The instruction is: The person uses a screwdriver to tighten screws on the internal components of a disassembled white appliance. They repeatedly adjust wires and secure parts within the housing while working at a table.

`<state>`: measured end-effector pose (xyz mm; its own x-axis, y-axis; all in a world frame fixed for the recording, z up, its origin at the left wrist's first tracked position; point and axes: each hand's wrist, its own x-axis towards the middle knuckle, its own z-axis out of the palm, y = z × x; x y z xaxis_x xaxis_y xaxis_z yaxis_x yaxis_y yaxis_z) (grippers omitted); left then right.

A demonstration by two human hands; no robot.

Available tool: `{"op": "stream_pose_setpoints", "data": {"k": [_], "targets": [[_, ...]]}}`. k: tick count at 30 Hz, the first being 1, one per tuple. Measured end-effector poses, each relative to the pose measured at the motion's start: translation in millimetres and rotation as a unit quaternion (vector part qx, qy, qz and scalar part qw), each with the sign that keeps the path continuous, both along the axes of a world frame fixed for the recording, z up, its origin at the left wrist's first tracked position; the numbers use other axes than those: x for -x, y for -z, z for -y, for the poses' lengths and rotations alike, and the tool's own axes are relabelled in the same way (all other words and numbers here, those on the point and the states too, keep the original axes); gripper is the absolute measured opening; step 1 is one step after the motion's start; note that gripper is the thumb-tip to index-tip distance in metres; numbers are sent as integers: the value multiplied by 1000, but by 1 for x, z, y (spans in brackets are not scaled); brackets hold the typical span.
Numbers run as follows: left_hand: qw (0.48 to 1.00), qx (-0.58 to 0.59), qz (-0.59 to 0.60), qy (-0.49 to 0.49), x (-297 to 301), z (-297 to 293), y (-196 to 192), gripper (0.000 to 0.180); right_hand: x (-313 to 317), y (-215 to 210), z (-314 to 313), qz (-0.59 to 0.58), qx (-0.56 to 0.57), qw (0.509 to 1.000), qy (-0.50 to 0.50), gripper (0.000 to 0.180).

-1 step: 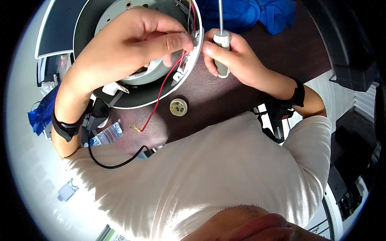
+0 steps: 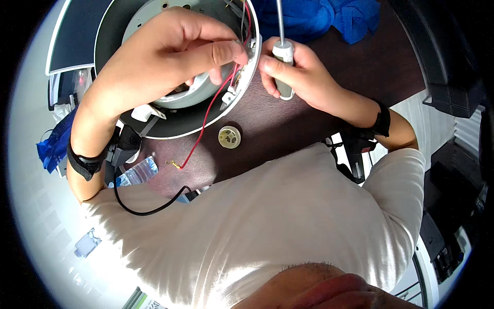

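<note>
In front of me lies a round appliance housing (image 2: 170, 135) with a pale rim, a dark inside and a light-grey round part in its middle. My left hand (image 2: 177, 59) reaches over it, thumb and fingertips pinched together at the right inner wall; what they hold there is hidden. Beside those fingertips pass red wires (image 2: 206, 116), one of which trails over the rim to a brass terminal (image 2: 175, 165) on the table. My right hand (image 2: 303, 72), just outside the rim, grips a screwdriver (image 2: 284, 69) by its grey-and-white handle, shaft pointing away from me.
A small round cream cap (image 2: 229, 137) with openings rests on the dark brown table (image 2: 319, 129). Blue cloth (image 2: 314, 20) is bunched at the far side. A clear plastic bottle (image 2: 138, 172) lies by my left forearm, near a black cable (image 2: 146, 213).
</note>
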<state>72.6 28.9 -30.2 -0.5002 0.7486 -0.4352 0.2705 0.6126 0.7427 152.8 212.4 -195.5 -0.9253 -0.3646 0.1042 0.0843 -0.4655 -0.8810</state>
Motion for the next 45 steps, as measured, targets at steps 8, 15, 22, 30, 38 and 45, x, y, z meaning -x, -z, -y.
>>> {"op": "stream_pose_setpoints", "data": {"k": [8, 15, 22, 30, 38, 45], "targets": [[999, -26, 42, -20, 5, 9, 0, 29, 4, 10, 4, -16, 16, 1000, 10, 20], [995, -48, 87, -32, 14, 9, -1, 32, 13, 18, 10, 2, 44, 999, 8, 22], [990, -61, 107, -65, 7, 8, -8, 32, 9, 4, 7, -18, 15, 999, 28, 24], [991, -127, 31, -23, 9, 15, -13, 35, 19, -3, 4, -43, 1, 997, 70, 46], [957, -139, 254, -17, 24, 20, -10, 23, 41, 9, 12, -187, -81, 973, 111, 91], [963, -70, 258, 21, 25, 12, -46, 24, 45, 13, 2, -110, -29, 989, 97, 92]]}}
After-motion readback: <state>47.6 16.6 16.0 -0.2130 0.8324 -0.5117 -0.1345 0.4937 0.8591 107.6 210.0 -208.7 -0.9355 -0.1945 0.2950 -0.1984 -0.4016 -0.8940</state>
